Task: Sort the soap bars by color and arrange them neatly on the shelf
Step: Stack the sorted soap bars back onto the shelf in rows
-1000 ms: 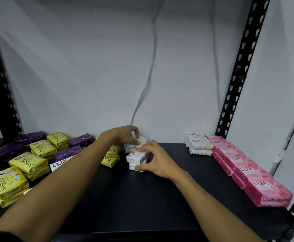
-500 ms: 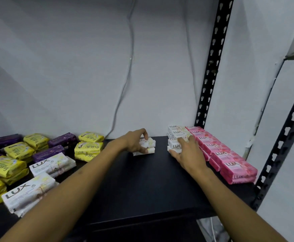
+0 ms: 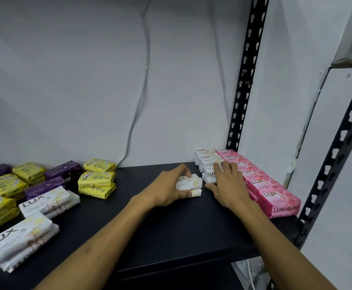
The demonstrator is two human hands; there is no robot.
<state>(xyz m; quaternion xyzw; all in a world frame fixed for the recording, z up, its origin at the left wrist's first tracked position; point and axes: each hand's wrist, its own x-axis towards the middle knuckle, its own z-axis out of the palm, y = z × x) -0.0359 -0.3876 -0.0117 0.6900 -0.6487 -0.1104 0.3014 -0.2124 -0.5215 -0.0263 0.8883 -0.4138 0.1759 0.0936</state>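
Several yellow soap bars (image 3: 96, 177) and purple bars (image 3: 63, 169) sit at the shelf's (image 3: 171, 227) left. Mid-shelf, the left hand (image 3: 171, 190) grips two stacked white bars (image 3: 191, 184), fingers curled round them. The right hand (image 3: 228, 186) presses straight, spread fingers against the white row (image 3: 207, 162) beside the pink bars (image 3: 275, 197).

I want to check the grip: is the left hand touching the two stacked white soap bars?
Touching. The head view shows the left hand gripping the two stacked white soap bars, fingers over the top and thumb against the near side.
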